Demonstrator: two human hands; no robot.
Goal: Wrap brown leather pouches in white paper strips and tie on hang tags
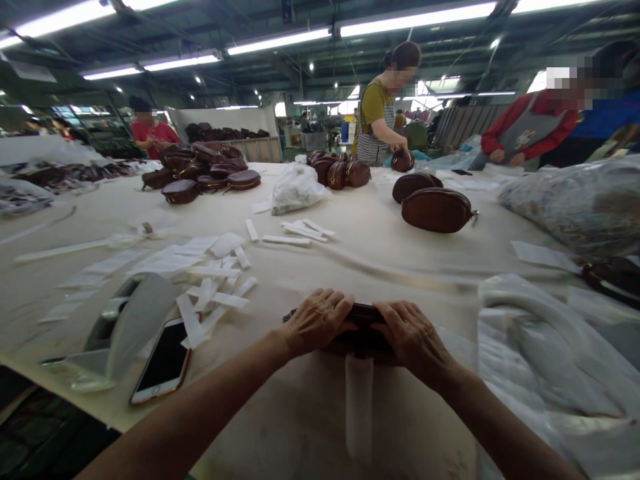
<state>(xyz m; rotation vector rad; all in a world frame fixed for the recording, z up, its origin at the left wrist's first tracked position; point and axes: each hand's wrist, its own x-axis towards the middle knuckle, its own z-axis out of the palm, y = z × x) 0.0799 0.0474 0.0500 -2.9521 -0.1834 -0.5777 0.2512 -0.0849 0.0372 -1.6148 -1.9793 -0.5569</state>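
Note:
A dark brown leather bag (pixel 364 313) lies in front of me, gripped from both sides. My left hand (pixel 320 321) is closed on its left part, fingers over the far edge. Opposite it, my right hand (pixel 411 335) is closed around the right part, thumb on the near side. Between the thumbs, a white paper strip (pixel 359 407) hangs from the bag's near side towards me. Much of the bag is hidden under my hands. Farther off to the right, a similar oval brown bag (pixel 436 211) stands on edge beside another.
Loose white strips (pixel 215 287), a phone (pixel 163 360) and a tape dispenser (pixel 120 320) lie to the left. Clear plastic bags (pixel 545 360) cover the right side. Piled brown bags (pixel 205 167) and a white plastic bag (pixel 297 188) sit farther back. Co-workers stand across the table (pixel 320 267).

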